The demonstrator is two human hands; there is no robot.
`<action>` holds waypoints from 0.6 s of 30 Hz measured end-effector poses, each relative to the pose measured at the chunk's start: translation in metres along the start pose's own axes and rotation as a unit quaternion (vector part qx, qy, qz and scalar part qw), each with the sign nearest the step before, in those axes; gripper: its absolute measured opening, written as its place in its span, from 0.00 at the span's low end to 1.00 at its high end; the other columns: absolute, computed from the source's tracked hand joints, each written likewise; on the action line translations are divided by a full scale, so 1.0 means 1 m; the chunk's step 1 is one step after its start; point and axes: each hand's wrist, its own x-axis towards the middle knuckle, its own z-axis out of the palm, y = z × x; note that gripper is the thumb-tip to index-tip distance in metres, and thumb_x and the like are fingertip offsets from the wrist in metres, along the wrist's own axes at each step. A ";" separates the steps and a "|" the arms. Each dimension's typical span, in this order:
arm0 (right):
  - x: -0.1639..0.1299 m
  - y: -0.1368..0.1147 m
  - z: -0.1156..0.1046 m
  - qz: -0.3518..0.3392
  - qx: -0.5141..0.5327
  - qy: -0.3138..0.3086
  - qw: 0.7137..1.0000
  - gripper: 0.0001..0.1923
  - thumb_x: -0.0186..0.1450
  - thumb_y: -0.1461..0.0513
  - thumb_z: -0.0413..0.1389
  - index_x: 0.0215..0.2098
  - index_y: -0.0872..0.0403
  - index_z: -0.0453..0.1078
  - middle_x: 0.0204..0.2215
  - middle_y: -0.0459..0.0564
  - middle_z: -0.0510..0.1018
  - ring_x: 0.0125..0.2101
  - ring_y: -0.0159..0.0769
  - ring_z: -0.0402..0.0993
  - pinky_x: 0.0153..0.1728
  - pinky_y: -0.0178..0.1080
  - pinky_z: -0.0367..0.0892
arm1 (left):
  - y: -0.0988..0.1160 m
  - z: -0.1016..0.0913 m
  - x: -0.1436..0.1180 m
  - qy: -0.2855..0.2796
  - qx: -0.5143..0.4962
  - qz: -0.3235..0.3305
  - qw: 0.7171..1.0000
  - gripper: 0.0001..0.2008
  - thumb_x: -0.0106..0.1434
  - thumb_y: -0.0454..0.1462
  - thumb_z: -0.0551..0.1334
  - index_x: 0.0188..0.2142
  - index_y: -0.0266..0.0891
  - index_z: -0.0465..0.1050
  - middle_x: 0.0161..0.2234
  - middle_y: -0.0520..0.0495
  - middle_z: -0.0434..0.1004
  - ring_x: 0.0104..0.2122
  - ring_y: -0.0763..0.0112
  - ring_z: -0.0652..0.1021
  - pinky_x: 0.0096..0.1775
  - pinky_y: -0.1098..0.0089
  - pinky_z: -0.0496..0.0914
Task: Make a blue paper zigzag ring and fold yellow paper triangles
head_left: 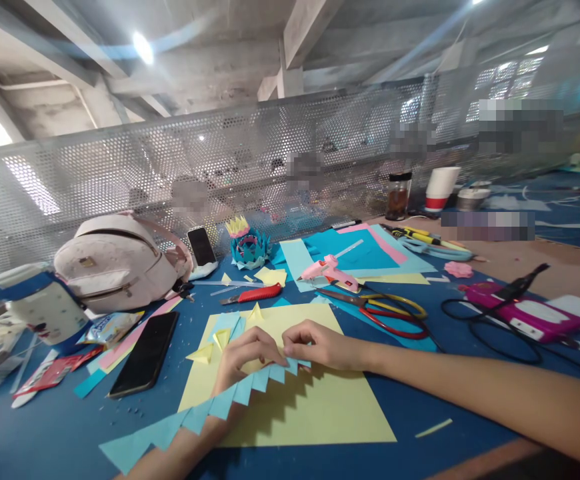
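A chain of light blue folded paper triangles (217, 403) runs up from the lower left, over my left forearm, to both hands. My left hand (250, 352) pinches it close to its upper right end. Right beside it, my right hand (317, 343) has its fingers closed on that end; the fingertips are partly hidden. Under the hands a pale yellow sheet (330, 413) lies on the blue table. Small yellow folded triangles (221, 338) and a light blue paper piece (240, 325) rest at the sheet's left, near my left hand.
Beyond the hands lie a red utility knife (260, 293), a pink glue gun (330, 270) and red-and-yellow scissors (395, 320). A blue paper flower (250, 250) stands behind. Left are a phone (145, 353), backpack (115, 260) and tumbler (45, 307); right, a magenta power strip (525, 317) with black cable.
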 end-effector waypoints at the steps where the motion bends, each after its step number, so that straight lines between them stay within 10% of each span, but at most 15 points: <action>1: 0.000 -0.001 0.000 0.003 0.003 -0.001 1.000 0.27 0.66 0.42 0.56 0.26 0.57 0.65 0.20 0.41 0.64 0.21 0.26 0.61 0.24 0.31 0.58 | 0.000 0.000 0.000 -0.001 -0.002 0.001 1.000 0.06 0.63 0.41 0.68 0.33 0.42 0.82 0.32 0.47 0.73 0.29 0.70 0.74 0.33 0.69 0.68; 18: 0.001 0.008 0.004 -0.021 -0.006 0.035 0.999 0.27 0.70 0.42 0.50 0.29 0.56 0.65 0.23 0.44 0.66 0.24 0.29 0.61 0.27 0.32 0.58 | 0.001 -0.001 0.002 0.003 -0.037 -0.065 0.997 0.11 0.67 0.45 0.63 0.34 0.41 0.78 0.36 0.44 0.79 0.37 0.62 0.78 0.41 0.65 0.70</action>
